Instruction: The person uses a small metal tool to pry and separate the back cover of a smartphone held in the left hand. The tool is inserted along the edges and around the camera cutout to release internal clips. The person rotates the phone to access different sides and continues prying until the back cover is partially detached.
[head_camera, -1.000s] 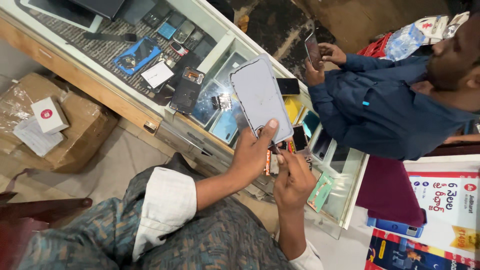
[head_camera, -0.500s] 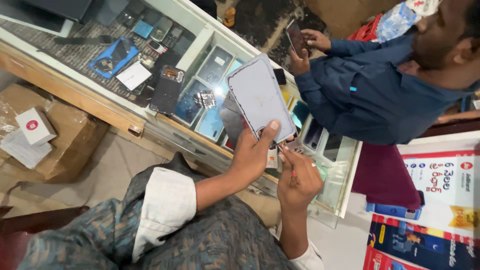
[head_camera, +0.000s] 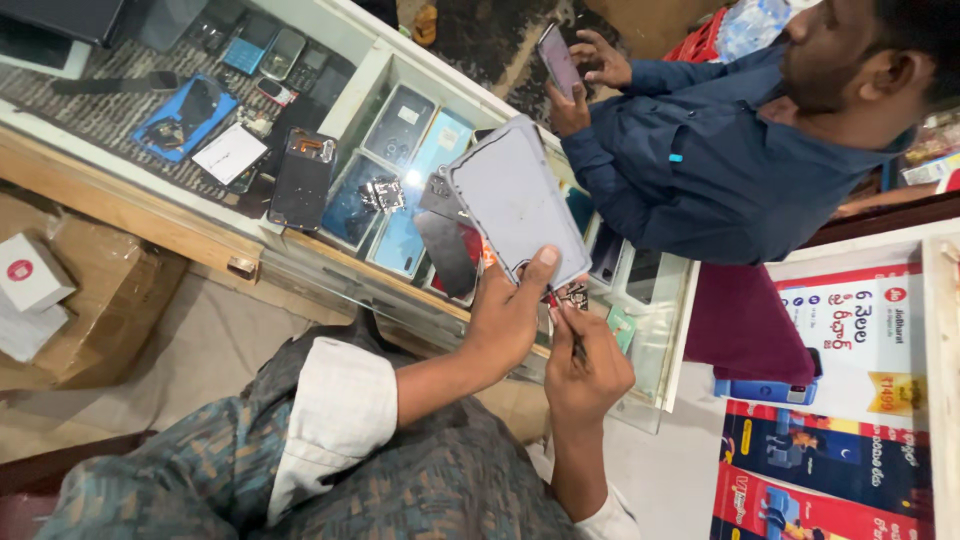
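Note:
My left hand (head_camera: 512, 312) grips a grey phone back panel (head_camera: 515, 200) by its lower edge, thumb on top, holding it tilted above the glass counter. A dark phone body (head_camera: 447, 250) hangs behind the panel. My right hand (head_camera: 585, 365) is closed on a thin dark tool (head_camera: 568, 318) whose tip meets the small red and metal parts at the panel's lower corner. Both hands touch each other just over the counter's near edge.
A glass display counter (head_camera: 330, 270) holds phones, boxes and a dark disassembled phone (head_camera: 302, 180). A person in a blue shirt (head_camera: 720, 160) sits across, holding a phone (head_camera: 558, 60). Cardboard boxes (head_camera: 60, 300) lie at left; posters (head_camera: 850, 400) at right.
The view has shifted down and left. My hands and the panel stay together. My right hand has closed in under the panel's lower corner with the tool.

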